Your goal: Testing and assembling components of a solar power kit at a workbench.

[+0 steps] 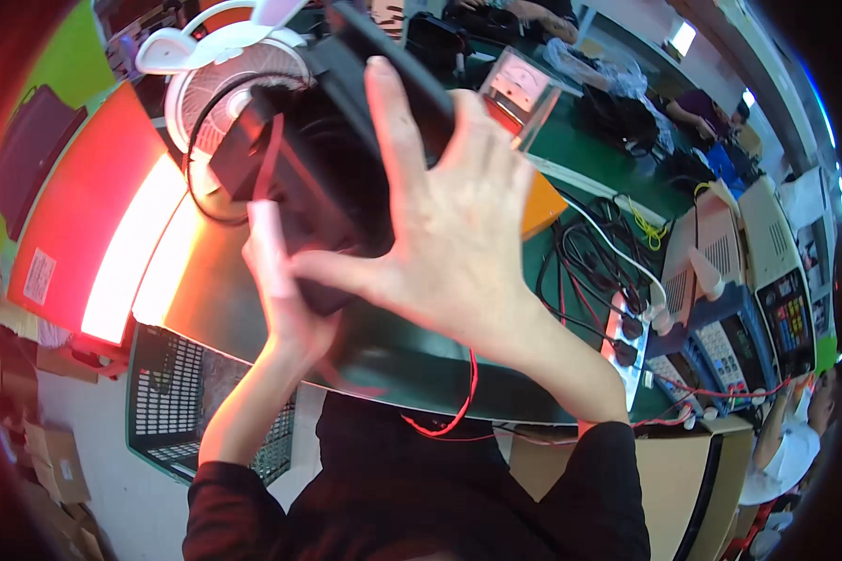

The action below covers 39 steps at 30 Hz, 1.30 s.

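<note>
A bulky black plastic device (332, 173) is raised above the table, tilted, with a black cable looping off its left side. My left hand (276, 280) grips its lower left edge from beneath; a pale wrap or cover shows on one finger, and a thin red wire runs beside it. In front of the device, my right hand (458, 215) is spread wide, thumb pointing left and index finger stretched up across the black surface. Whether its palm touches the device cannot be seen. The device's kind is hard to make out.
A white fan (229, 103) stands behind at left, beside a glowing red-and-white panel (126, 252). An analog meter (517, 84) is at the back. Right of the hands lie tangled black cables (585, 257), a white power strip (624, 341) and bench instruments (720, 351). A green basket (164, 402) sits below.
</note>
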Tool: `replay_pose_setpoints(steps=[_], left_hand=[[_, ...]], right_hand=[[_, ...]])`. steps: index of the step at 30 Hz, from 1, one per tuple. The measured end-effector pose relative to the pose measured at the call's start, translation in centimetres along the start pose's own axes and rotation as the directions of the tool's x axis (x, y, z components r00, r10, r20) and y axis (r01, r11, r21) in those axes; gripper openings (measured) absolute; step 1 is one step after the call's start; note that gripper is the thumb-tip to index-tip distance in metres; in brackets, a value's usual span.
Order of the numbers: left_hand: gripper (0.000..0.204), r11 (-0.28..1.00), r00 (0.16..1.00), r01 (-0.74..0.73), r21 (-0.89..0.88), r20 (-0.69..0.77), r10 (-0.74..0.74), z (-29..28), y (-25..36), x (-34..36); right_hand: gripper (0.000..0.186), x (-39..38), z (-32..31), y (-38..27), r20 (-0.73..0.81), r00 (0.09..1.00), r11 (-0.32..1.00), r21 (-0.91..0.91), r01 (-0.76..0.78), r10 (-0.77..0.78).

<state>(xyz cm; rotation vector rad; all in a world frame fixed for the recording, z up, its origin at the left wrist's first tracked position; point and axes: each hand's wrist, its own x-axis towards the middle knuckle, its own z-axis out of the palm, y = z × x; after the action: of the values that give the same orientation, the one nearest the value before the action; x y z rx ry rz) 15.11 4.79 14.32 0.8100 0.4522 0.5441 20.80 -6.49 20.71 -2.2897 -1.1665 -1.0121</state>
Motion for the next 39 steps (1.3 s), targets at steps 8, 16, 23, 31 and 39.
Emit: replay_pose_setpoints(steps=[8, 16, 23, 31, 39], left_hand=[[0.064, 0.835, 0.919, -0.359, 0.417, 0.315, 0.237, 2.4, -3.8, 5.3], [0.043, 0.714, 0.593, -0.615, 0.335, 0.793, 0.139, 3.0, -0.4, 11.2], [0.018, 0.494, 0.646, -0.696, 0.522, 0.755, 0.112, -5.2, -3.3, 13.2], [0.014, 0.577, 0.659, -0.593, 0.562, 0.75, -0.054, -5.1, -3.3, 13.2], [0.013, 0.436, 0.654, -0.658, 0.615, 0.753, -0.075, -5.7, -2.7, 13.1]], right_hand=[[0.124, 3.4, -1.6, 6.5, -0.248, 0.961, 0.987, 0.079, 0.143, -0.119], [0.103, 8.8, -6.4, 17.2, -0.187, 0.876, 0.68, -0.707, 0.193, -0.444], [0.116, 18.0, -1.0, 23.4, 0.194, 0.872, 0.425, -0.812, 0.4, -0.45], [0.112, 23.2, 18.1, 21.6, 0.166, 0.894, 0.674, -0.605, 0.425, -0.415], [0.111, 22.1, 32.1, 18.0, -0.037, 0.827, 0.825, -0.097, 0.556, -0.561]])
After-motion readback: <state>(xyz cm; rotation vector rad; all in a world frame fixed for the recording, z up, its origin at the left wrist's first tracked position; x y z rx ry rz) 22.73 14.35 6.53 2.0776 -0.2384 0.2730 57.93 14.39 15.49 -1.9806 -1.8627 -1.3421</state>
